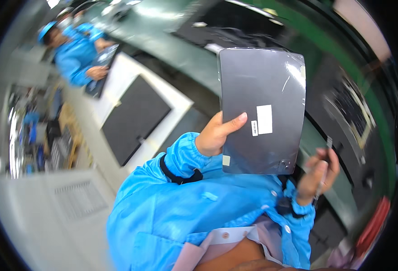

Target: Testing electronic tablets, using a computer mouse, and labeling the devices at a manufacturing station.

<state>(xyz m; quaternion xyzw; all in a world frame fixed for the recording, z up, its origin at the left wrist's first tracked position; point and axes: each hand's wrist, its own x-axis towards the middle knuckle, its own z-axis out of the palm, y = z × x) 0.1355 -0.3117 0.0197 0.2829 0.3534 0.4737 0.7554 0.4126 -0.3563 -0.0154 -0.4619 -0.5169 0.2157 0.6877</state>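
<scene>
My left hand (pixel 218 135) grips the left edge of a dark grey tablet (pixel 264 86), thumb on top and fingers underneath. The tablet's back faces up, with clear film over it and glare at the upper right. Two white labels (pixel 265 119) sit near its middle, and a camera bump (pixel 283 165) at the lower right corner. Right of the tablet and apart from it, my right hand (pixel 320 174) is closed round a slim pen-like tool (pixel 329 145) with a pale tip pointing up. Its exact kind is too blurred to tell.
Left of me, a black panel (pixel 135 117) lies on a white board (pixel 181 106). A co-worker (pixel 74 56) in blue at the far left holds a dark flat device (pixel 103 67). The green bench (pixel 153 34) runs past behind the tablet. Dark trays (pixel 348 110) stand at the right.
</scene>
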